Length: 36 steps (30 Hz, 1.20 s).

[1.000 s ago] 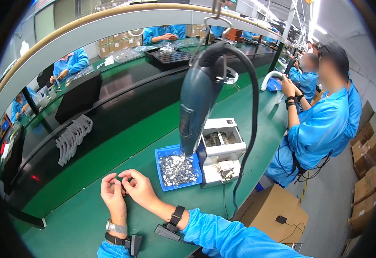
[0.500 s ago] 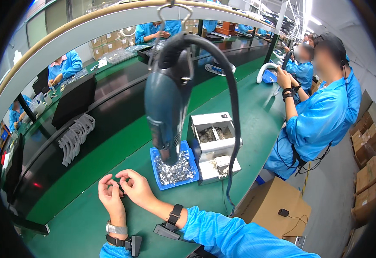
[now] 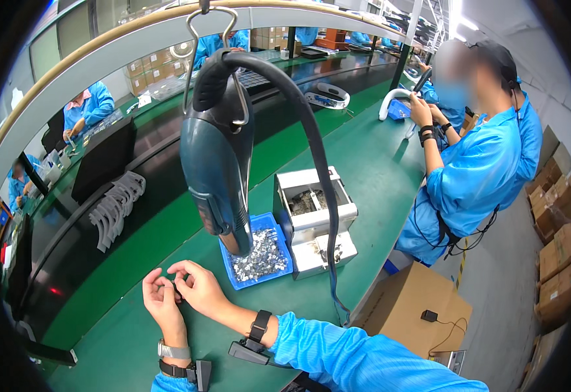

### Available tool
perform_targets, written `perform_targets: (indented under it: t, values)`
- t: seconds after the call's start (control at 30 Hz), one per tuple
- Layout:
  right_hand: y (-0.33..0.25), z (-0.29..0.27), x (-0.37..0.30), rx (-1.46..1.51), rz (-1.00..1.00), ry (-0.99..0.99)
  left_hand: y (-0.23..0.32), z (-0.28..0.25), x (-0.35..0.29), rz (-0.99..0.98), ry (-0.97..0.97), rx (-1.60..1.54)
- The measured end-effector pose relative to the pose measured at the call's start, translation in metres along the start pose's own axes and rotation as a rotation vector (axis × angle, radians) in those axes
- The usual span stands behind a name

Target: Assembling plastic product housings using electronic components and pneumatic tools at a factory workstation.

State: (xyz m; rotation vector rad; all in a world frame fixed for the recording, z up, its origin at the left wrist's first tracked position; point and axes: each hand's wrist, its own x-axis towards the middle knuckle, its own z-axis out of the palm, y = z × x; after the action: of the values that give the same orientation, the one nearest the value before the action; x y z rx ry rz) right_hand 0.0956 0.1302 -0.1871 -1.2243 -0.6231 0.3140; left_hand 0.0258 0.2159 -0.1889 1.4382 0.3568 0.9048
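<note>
Saw pale curved parts (image 3: 117, 212) far left, on a dark belt (image 3: 69, 256). Found the left hand (image 3: 162, 302) with curled fingers, beside a tiny dark piece (image 3: 178, 296) between both hands, too small to identify, then the right hand (image 3: 198, 289), curled likewise. Could not tell which gripped it. Noted a hanging power driver (image 3: 217, 173), a blue tray (image 3: 264, 279) of small parts and a silver machine (image 3: 318, 223).

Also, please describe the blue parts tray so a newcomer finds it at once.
On the green table, look right of the person's right hand. The blue tray sits there, left of the boxy metal machine and partly hidden by the hanging dark tool. Unlike these neighbours, it is shallow, bright blue and full of tiny whitish and dark pieces.
</note>
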Motion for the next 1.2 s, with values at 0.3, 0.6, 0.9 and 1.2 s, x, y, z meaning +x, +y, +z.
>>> perform_targets:
  t: [0.3, 0.6, 0.9, 1.2]
  values:
    - [0.0022, 0.0013, -0.0002, -0.027, -0.019, 0.018, 0.0016, 0.0008, -0.0014, -0.028, 0.021, 0.027]
    - [0.0024, 0.0014, 0.0003, -0.025, -0.035, 0.021, 0.0003, 0.0005, 0.0, -0.013, 0.012, 0.047]
    - [0.0, 0.0012, 0.0001, -0.008, -0.003, 0.009, -0.0002, -0.0004, 0.0, -0.024, 0.012, 0.023]
    - [-0.0005, -0.0018, 0.0007, -0.026, -0.047, 0.017, 0.0005, 0.0012, -0.0002, -0.013, 0.002, 0.003]
